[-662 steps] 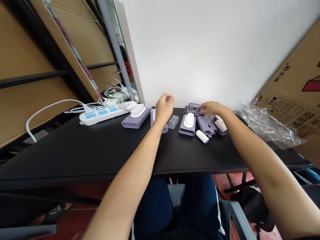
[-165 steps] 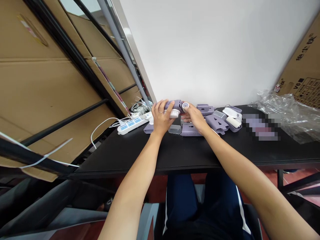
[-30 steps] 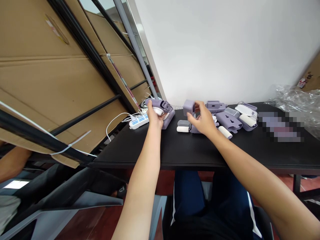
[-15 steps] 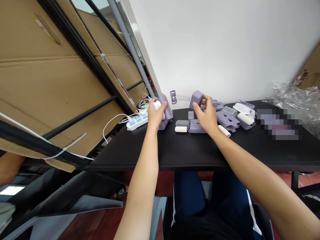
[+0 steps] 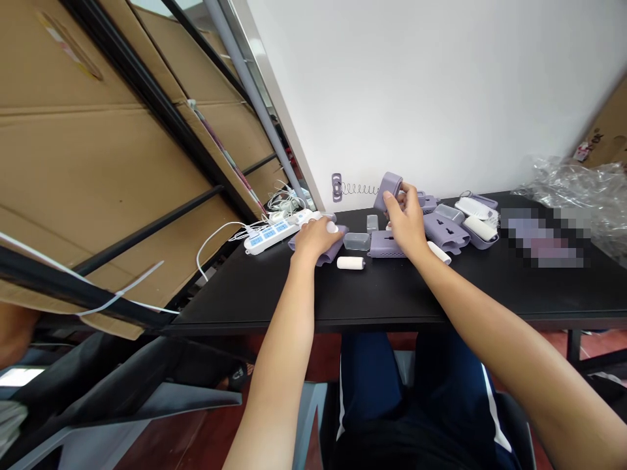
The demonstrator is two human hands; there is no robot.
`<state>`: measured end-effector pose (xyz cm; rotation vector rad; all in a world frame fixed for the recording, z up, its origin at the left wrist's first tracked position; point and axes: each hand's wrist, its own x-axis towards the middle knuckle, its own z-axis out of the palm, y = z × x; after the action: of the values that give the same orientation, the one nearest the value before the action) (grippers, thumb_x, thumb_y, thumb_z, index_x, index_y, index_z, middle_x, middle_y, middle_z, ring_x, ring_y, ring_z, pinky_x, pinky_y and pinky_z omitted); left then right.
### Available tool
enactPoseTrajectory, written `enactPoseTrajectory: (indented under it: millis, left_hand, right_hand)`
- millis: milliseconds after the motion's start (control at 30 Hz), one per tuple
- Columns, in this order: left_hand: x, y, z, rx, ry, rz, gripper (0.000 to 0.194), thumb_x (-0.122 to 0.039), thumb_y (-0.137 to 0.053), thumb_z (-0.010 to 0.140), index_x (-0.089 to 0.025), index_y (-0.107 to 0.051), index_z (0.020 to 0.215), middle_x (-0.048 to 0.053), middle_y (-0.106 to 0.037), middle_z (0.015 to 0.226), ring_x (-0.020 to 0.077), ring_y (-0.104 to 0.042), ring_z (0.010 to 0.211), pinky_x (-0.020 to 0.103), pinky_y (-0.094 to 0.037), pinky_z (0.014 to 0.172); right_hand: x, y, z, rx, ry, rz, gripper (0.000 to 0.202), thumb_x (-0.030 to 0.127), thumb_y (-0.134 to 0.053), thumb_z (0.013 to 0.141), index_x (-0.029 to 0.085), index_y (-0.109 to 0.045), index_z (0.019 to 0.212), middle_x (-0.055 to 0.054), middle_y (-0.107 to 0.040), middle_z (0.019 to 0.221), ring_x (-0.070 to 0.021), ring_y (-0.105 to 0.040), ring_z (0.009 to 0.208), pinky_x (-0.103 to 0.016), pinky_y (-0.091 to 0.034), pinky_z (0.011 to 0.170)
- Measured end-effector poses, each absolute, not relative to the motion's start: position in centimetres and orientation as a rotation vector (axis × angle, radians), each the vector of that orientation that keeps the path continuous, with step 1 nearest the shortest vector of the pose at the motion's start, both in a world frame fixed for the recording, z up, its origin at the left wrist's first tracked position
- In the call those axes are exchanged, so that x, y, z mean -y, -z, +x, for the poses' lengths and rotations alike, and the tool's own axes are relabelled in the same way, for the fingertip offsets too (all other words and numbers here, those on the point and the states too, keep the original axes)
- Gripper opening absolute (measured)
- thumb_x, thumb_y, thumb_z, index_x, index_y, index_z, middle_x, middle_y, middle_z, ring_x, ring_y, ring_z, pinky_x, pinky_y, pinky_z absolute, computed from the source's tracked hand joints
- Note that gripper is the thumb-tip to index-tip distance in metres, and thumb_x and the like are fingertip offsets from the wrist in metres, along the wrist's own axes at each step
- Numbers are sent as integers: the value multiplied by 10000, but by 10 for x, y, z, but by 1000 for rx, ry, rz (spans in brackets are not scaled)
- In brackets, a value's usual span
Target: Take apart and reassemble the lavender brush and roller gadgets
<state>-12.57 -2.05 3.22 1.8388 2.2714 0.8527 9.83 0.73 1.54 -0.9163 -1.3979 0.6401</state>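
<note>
My left hand (image 5: 313, 237) rests on a purple device with a white head (image 5: 324, 248), pressing it flat on the black table (image 5: 392, 294). My right hand (image 5: 404, 219) holds a small purple part (image 5: 390, 186) raised above the table near the wall. Below that hand lies another purple housing (image 5: 383, 245). A white roller (image 5: 351, 263) and a clear cap (image 5: 356, 241) lie between my hands.
A white power strip (image 5: 272, 235) with tangled cables sits left of my hand. More purple housings and white parts (image 5: 458, 225) are piled to the right, then crinkled clear plastic (image 5: 573, 196). Cardboard sheets and a black rack (image 5: 147, 163) lean at left. A coiled cord (image 5: 355, 189) hangs on the wall.
My left hand has lowered its purple device from upright to flat on the table. My right hand has lifted the small purple part slightly higher.
</note>
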Motion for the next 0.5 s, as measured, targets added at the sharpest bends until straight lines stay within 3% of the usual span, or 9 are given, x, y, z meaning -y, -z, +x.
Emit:
enactPoseTrajectory:
  millis: [133,233,300,400,500]
  left_hand:
    - [15,-29,-126,-2174,-1107,1752,279,-360,-877,685,-258,-734,902,159,-736,1133,477,-587,1273,590,-382,1157]
    - [13,-31,-123,-2020,-1472,1653,191,-396,-747,858,-244,-740,973,138,-734,1079,403,-629,1212,532,-380,1166]
    - [12,-33,-119,-1879,-1676,1599,233,-446,-628,961,-245,-736,1009,104,-734,1036,339,-657,1124,466,-415,1132]
    - [12,-33,-113,-1712,-1860,1594,281,-467,-559,1011,-249,-736,1014,61,-723,968,268,-660,1013,373,-452,1061]
    - [10,-34,-105,-1600,-1967,1614,233,-428,-608,996,-247,-754,986,44,-710,930,234,-654,969,321,-461,1007]
  right_hand:
    - [-14,-14,99,1279,-789,-896,490,601,-553,974,298,-532,1358,-53,-679,1071,-221,-679,880,-364,-569,736]
    - [-13,-17,99,1223,-899,-908,481,604,-571,952,280,-540,1306,-38,-674,1067,-184,-674,778,-304,-530,607]
    - [-12,-19,100,1222,-944,-911,481,607,-574,947,267,-539,1286,-46,-676,1085,-178,-674,763,-286,-508,559]
    - [-12,-20,100,1241,-951,-923,490,618,-558,957,255,-528,1285,-57,-675,1103,-175,-679,763,-290,-518,574]
    - [-15,-17,100,1252,-910,-938,493,643,-536,966,262,-523,1280,-44,-677,1067,-172,-678,764,-302,-538,628]
